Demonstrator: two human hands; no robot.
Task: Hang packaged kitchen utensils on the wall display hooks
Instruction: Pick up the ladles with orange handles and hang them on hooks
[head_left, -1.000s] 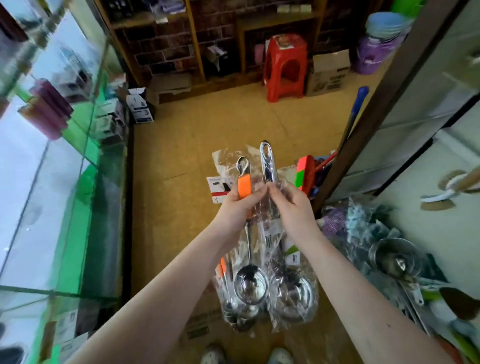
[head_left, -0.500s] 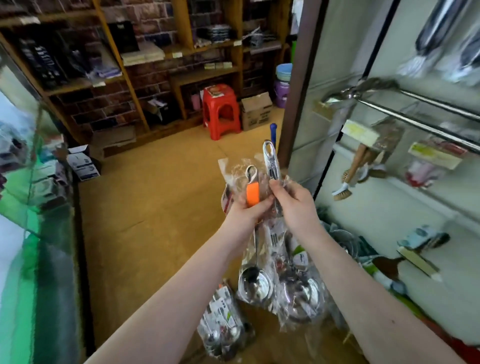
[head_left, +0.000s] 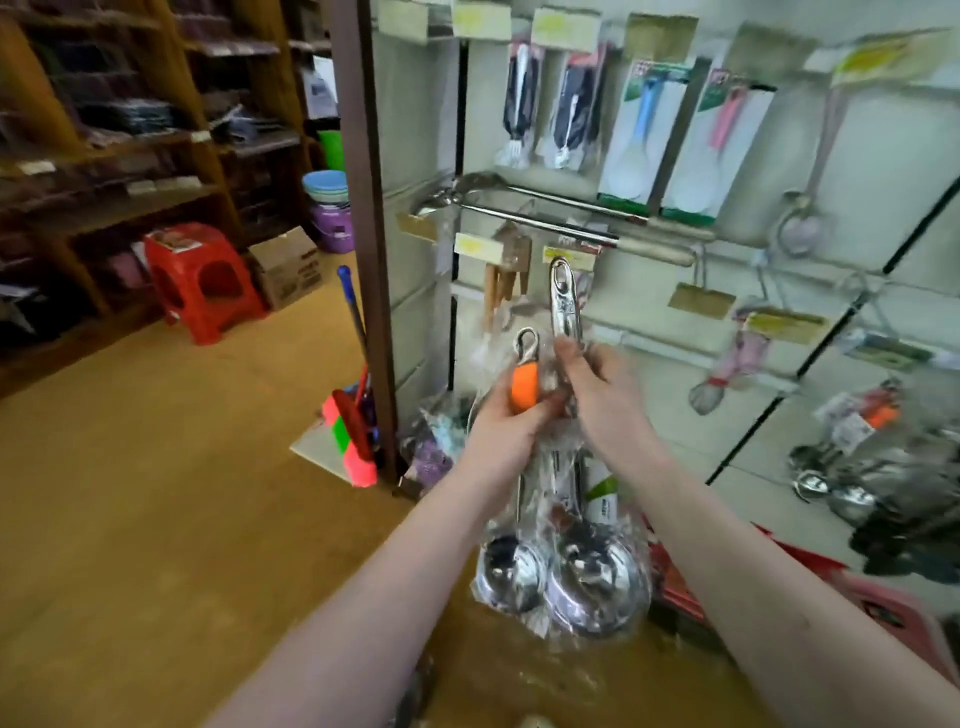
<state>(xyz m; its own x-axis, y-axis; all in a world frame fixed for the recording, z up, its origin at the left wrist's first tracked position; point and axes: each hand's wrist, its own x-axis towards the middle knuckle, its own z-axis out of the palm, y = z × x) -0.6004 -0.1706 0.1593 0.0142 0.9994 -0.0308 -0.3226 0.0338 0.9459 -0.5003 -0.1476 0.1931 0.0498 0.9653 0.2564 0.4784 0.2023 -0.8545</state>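
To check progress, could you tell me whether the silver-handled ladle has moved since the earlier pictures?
Yes. The silver-handled ladle, pinched by the right hand, has crossed from left of the brown post to its right.

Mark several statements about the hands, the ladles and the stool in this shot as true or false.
1. The left hand grips the orange-handled ladle. True.
2. The right hand holds nothing. False: it holds the steel-handled ladle.
3. A red stool stands on the floor beside a cardboard box. True.
4. Both ladles hang on wall hooks. False: both are held in the hands, bowls down.
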